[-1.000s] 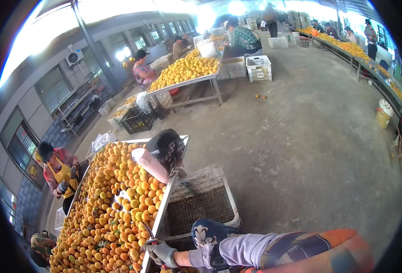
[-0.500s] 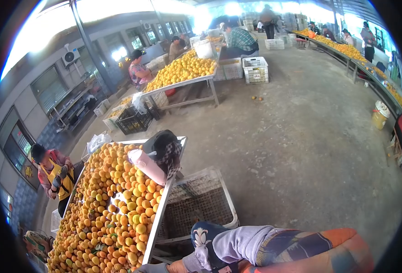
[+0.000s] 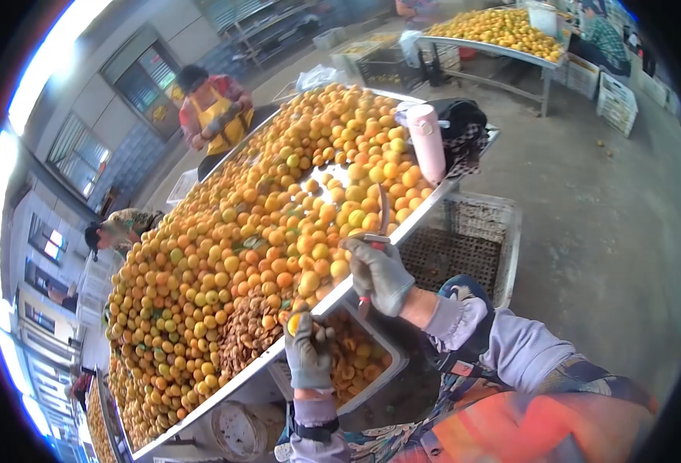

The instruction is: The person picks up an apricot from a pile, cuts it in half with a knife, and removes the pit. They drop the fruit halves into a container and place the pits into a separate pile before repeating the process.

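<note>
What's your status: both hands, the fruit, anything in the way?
Left hand holding orange-yellow fruit. Right hand gripping red-handled cutting tool. Nothing seen blocking them; pink bottle apart from both.

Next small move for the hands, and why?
Probably bring the knife down toward the fruit: the left hand already holds it, while the right hand has the blade pointing up, apart from it.
</note>
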`<move>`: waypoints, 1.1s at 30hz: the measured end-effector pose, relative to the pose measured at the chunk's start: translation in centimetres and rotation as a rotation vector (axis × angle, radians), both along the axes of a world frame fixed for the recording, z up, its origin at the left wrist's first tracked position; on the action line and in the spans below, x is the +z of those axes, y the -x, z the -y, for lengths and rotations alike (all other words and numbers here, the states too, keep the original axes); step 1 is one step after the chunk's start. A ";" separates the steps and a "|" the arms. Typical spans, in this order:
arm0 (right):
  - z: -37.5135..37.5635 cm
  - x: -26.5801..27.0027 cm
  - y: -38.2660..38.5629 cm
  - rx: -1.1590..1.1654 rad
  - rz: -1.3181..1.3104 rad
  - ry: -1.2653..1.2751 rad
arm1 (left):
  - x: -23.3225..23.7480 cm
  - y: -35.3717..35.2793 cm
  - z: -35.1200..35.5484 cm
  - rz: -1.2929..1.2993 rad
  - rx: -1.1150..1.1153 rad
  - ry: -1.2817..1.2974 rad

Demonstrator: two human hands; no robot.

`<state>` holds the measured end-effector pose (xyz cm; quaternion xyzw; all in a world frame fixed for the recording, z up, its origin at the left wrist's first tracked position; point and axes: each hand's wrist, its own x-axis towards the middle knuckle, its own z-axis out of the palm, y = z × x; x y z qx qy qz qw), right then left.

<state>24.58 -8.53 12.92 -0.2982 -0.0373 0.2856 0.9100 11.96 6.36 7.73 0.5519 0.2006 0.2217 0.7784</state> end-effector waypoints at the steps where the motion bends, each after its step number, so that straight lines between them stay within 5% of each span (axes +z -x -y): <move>1: 0.0 -0.4 0.0 -0.001 0.004 0.039 | 1.2 -0.7 -0.4 -0.009 0.078 0.027; 5: -0.5 -1.7 0.1 0.043 -0.012 0.056 | 1.7 -2.2 -3.5 -0.011 0.173 0.118; 8: -0.3 -3.4 -0.6 0.052 -0.038 0.129 | -2.1 -4.8 -9.4 0.005 0.236 -0.241; 10: -0.3 -4.0 -0.8 0.052 -0.045 0.148 | -0.6 -5.8 -9.5 0.098 0.372 -1.239; 11: -0.3 -4.2 -1.0 0.045 -0.044 0.165 | 0.1 -6.0 -9.6 0.090 0.375 -1.240; 14: 0.1 -5.4 -1.5 0.074 -0.067 0.131 | 2.6 -6.4 -10.0 -0.203 0.292 -0.406; 21: 0.5 -7.1 -2.3 0.095 -0.103 0.130 | 3.7 -3.0 -8.3 -0.172 0.344 -0.467; 23: 0.7 -6.9 -2.4 0.114 -0.079 0.104 | 3.9 0.5 -7.3 -0.386 0.287 -0.450; 25: 0.6 -6.7 -2.3 0.127 -0.079 0.111 | 2.9 3.4 -5.9 -0.273 0.073 -0.800; 31: 0.4 -6.4 -1.4 0.280 -0.065 0.198 | 3.4 3.9 -4.5 -0.506 0.124 -1.199; 33: 0.3 -6.8 -1.2 0.316 -0.037 0.208 | 2.5 1.9 -4.6 -0.485 0.116 -1.147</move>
